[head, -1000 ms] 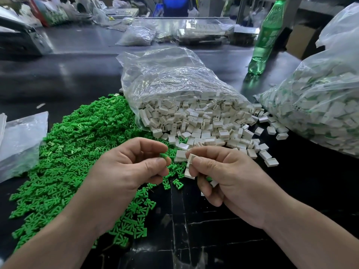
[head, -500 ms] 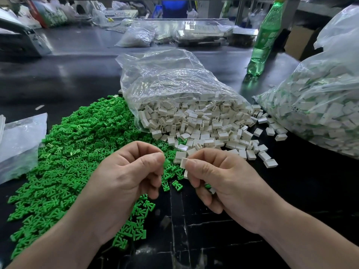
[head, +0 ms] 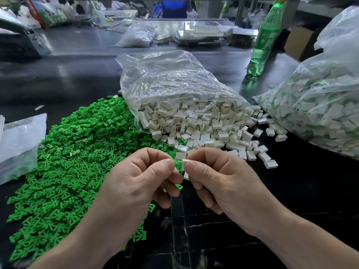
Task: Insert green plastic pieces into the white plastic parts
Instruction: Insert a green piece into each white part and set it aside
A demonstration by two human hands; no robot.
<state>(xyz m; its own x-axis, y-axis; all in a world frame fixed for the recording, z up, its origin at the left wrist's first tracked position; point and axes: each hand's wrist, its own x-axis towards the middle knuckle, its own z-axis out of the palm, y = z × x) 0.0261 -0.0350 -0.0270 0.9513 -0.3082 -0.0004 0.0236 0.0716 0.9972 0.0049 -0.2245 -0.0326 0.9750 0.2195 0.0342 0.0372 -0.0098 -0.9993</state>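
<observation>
Centre frame: left hand (head: 136, 183) pinches a green piece (head: 178, 164) between thumb and forefinger, tip touching, maybe partly inside, the white part (head: 186, 164) pinched by the right hand (head: 219, 183). Loose green pile (head: 68, 162) lower left, clear bag (head: 184, 105) spilling white parts just above the hands

Two hands, four clear bags, one bottle, two heaps past counting.

Centre: one open bag (head: 174, 88) spilling white parts (head: 196, 123), far too many to count. Left of open bag: one heap of green pieces (head: 77, 162), likewise uncountable, and one flat bag (head: 19, 144). Right of it: one full bag (head: 320, 105). Behind it: one small bag (head: 138, 35) and one bottle (head: 261, 43). In front of it: one left hand (head: 136, 183) pinching one green piece (head: 178, 164), one right hand (head: 223, 181) with two pinched parts (head: 185, 164) showing.
</observation>
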